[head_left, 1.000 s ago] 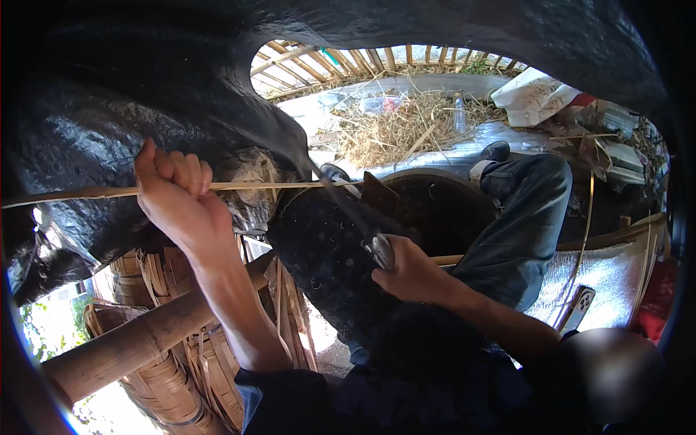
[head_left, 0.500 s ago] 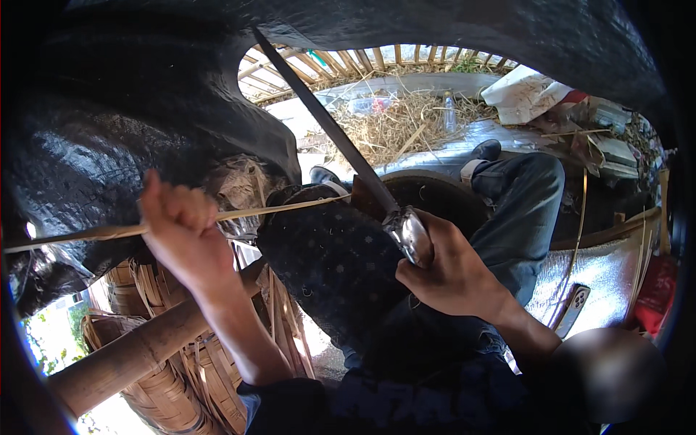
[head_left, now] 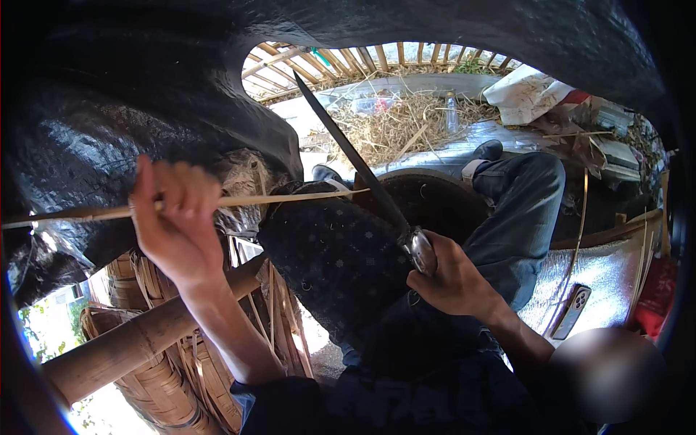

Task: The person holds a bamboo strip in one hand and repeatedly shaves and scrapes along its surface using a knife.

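Note:
A long, thin bamboo strip (head_left: 283, 198) runs almost level from the left edge across to the knife blade, over my lap. My left hand (head_left: 180, 221) is curled round it, thumb pointing up and fingers slightly blurred. In my right hand (head_left: 457, 279) is the metal handle of a long knife (head_left: 344, 141). Its dark, narrow blade slants up and away to the left. The strip's right end meets the blade's lower part above a dark patterned cloth (head_left: 326, 246) on my thigh; exact contact there is hard to make out.
Black plastic sheeting (head_left: 145, 94) hangs left and overhead. A bamboo pole (head_left: 145, 333) and woven bamboo baskets (head_left: 163, 391) stand at lower left. Ahead lie straw shavings (head_left: 384, 130) and a clear bottle (head_left: 452, 112). A phone (head_left: 571, 312) rests on silvery matting at right.
The knife and my right hand have shifted slightly right and down, the blade tip dropping away from the sheeting. My left hand has turned a little, its fingers looser, and the strip's left part sits higher.

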Motion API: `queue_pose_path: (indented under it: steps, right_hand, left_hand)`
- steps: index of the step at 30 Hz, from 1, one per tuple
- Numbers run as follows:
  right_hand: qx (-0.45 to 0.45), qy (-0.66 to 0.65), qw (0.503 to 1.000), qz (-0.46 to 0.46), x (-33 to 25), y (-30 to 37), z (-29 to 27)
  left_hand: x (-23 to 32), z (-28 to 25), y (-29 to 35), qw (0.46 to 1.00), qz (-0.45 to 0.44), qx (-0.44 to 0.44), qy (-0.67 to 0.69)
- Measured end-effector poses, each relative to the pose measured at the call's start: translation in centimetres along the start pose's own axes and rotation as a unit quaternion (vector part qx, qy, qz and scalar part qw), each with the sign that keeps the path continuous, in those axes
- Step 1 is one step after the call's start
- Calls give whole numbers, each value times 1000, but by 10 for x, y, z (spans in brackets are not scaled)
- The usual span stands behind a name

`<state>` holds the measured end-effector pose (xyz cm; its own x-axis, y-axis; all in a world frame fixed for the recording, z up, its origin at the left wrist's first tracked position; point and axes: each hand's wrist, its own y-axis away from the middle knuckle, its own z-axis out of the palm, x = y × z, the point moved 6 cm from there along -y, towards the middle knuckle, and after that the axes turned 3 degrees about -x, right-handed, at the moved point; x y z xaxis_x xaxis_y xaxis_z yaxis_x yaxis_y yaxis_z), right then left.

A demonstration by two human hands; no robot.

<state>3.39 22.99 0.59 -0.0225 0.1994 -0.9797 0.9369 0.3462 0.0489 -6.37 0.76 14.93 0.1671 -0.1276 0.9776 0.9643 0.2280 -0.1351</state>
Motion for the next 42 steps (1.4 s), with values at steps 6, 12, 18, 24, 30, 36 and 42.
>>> queue_pose_path:
  steps: [6,12,18,24,30,36,42]
  right_hand:
    - [-29,-4,1000,1,9,3,18]
    - [-99,-63,991,58,-36,-19,9]
    - [-140,-5,975,173,53,-9,56]
    - [-41,-18,999,8,-29,-34,8]
    - [-56,-52,996,52,10,-6,32]
    - [-104,26,988,114,20,-30,21]
    - [-80,-57,994,53,-7,-16,14]
  left_hand:
    - [-23,-8,-6,991,-54,-79,93]
    - [-21,-19,-7,989,-31,-88,112]
    - [-28,-4,-11,992,-23,-79,99]
    - [-24,-19,-9,995,-29,-39,92]
    - [-25,-17,-17,993,-7,-33,113]
    - [-25,-18,-12,996,-18,1,86]
    - [-25,-17,-17,995,-12,4,101]
